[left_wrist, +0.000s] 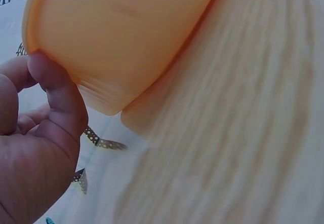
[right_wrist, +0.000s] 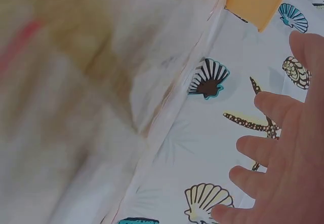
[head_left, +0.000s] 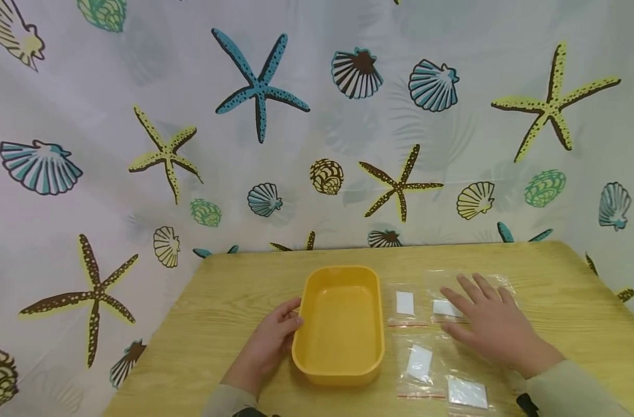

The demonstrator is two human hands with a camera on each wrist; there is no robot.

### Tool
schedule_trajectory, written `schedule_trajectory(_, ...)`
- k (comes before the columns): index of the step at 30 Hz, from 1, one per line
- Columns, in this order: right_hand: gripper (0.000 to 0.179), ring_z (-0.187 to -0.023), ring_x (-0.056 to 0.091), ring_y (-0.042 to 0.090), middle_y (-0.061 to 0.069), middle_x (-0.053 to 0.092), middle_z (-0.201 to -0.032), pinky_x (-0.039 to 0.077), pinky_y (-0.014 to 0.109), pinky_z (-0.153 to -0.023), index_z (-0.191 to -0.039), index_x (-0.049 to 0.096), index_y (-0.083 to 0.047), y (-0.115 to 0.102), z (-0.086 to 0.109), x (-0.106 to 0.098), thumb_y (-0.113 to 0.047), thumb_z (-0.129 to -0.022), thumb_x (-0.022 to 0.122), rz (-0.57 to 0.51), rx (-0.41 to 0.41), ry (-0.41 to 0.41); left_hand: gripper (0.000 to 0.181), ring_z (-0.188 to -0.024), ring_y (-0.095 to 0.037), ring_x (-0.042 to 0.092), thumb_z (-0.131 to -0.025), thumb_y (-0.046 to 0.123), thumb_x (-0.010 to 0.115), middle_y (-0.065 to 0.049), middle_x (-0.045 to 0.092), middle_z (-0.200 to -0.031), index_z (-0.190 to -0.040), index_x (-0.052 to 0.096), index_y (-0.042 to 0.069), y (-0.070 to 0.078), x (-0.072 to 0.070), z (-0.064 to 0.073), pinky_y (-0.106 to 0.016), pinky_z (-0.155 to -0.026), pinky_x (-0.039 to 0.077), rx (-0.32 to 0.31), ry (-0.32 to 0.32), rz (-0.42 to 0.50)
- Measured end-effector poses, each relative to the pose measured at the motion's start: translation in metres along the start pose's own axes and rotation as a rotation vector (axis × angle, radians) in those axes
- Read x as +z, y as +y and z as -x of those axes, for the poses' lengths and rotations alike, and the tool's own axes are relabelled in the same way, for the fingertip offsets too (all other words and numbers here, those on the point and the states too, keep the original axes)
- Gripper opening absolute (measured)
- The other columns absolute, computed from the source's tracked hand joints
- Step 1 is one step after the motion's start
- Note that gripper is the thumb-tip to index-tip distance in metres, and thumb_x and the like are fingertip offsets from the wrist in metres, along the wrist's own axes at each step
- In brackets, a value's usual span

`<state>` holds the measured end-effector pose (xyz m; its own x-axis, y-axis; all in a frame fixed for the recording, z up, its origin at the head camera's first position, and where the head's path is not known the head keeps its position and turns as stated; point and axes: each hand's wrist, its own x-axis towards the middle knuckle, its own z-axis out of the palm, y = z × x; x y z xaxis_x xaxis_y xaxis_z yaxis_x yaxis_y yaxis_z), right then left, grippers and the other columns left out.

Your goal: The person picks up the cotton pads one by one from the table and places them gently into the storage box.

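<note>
A yellow plastic tub (head_left: 340,324) stands mid-table with nothing inside. At its left side, my left hand (head_left: 268,341) grips the rim between thumb and fingers; the left wrist view shows the thumb (left_wrist: 61,89) bent against the tub's wall (left_wrist: 126,26). My right hand (head_left: 496,327) has its fingers spread over a clear zip bag (head_left: 446,308) with a white piece inside, partly hiding it. Left of that hand lies a bag with a white rectangle (head_left: 405,303). Nearer the front are another bag (head_left: 420,363) and a bag with a white packet (head_left: 468,392).
The wood-grain table (head_left: 228,289) has rounded far corners. A white curtain (head_left: 306,116) printed with starfish and shells hangs behind it and along both sides. The bags lie close together, right of the tub.
</note>
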<state>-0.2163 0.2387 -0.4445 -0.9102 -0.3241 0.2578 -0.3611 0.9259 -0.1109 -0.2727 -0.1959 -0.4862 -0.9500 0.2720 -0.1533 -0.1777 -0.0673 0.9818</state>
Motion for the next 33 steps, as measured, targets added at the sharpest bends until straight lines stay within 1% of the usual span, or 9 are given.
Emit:
schedule_trajectory(2,0.069,-0.144,0.026,0.048,0.02,0.035,-0.159,0.023,0.077,-0.105,-0.152,0.049,-0.02,-0.005,-0.006,0.0,-0.061,-0.097,0.056,-0.002,-0.007,-0.021,0.057,-0.089,-0.017,0.058,-0.102,0.01,0.059,-0.013,0.047,-0.114,-0.155,0.037,0.005,0.0,-0.001,0.001,-0.029,-0.074,0.056,0.002,-0.001,-0.008)
schedule_trajectory(7,0.068,-0.144,0.028,0.049,0.02,0.036,-0.158,0.025,0.077,-0.104,-0.152,0.049,-0.021,-0.012,-0.021,0.007,-0.059,-0.097,0.057,0.004,-0.054,-0.036,0.057,-0.085,-0.017,0.06,-0.102,0.009,0.058,-0.013,0.049,-0.113,-0.154,0.038,0.005,0.0,-0.004,0.006,-0.029,-0.07,0.057,0.006,-0.009,-0.01)
schedule_trajectory(9,0.067,-0.144,0.028,0.048,0.019,0.037,-0.158,0.026,0.076,-0.104,-0.152,0.048,-0.021,-0.015,-0.028,0.007,-0.059,-0.097,0.057,0.012,-0.066,-0.049,0.057,-0.086,-0.017,0.061,-0.102,0.008,0.058,-0.013,0.049,-0.113,-0.154,0.038,0.004,-0.001,-0.004,0.007,-0.029,-0.071,0.058,0.01,-0.015,0.0)
schedule_trajectory(15,0.067,-0.146,0.026,0.046,0.016,0.035,-0.16,0.025,0.074,-0.107,-0.154,0.046,-0.023,-0.024,-0.048,0.008,-0.06,-0.098,0.054,0.016,-0.087,-0.119,0.056,-0.091,-0.018,0.06,-0.102,0.007,0.056,-0.013,0.049,-0.115,-0.155,0.037,0.004,0.0,-0.007,0.006,-0.03,-0.076,0.057,0.019,-0.022,0.03)
schedule_trajectory(20,0.068,-0.146,0.024,0.046,0.015,0.033,-0.161,0.023,0.073,-0.109,-0.155,0.044,-0.024,-0.028,-0.066,0.012,-0.06,-0.099,0.051,0.029,-0.102,-0.182,0.059,-0.091,-0.018,0.06,-0.101,0.008,0.058,-0.012,0.05,-0.114,-0.155,0.036,0.004,0.003,-0.009,0.005,-0.03,-0.076,0.057,0.022,-0.027,0.026)
schedule_trajectory(24,0.068,-0.147,0.024,0.046,0.015,0.033,-0.161,0.021,0.072,-0.11,-0.156,0.043,-0.024,-0.029,-0.079,0.014,-0.06,-0.099,0.05,0.014,-0.103,-0.224,0.057,-0.09,-0.017,0.059,-0.101,0.007,0.057,-0.012,0.049,-0.114,-0.155,0.037,0.005,0.004,-0.009,0.004,-0.028,-0.075,0.057,0.022,-0.013,0.014)
schedule_trajectory(28,0.07,-0.147,0.023,0.046,0.015,0.031,-0.162,0.02,0.072,-0.111,-0.157,0.041,-0.023,-0.03,-0.085,0.016,-0.061,-0.099,0.049,0.008,-0.09,-0.27,0.056,-0.093,-0.018,0.059,-0.102,0.007,0.057,-0.013,0.05,-0.115,-0.154,0.038,0.005,0.003,-0.006,0.002,-0.029,-0.078,0.056,0.028,-0.012,0.014)
schedule_trajectory(33,0.071,-0.147,0.022,0.046,0.015,0.029,-0.163,0.019,0.072,-0.111,-0.157,0.041,-0.024,-0.029,-0.085,0.021,-0.062,-0.098,0.05,0.002,-0.062,-0.321,0.057,-0.095,-0.018,0.06,-0.102,0.008,0.058,-0.013,0.051,-0.117,-0.155,0.038,0.005,0.001,-0.002,0.0,-0.03,-0.08,0.056,0.01,-0.031,0.022)
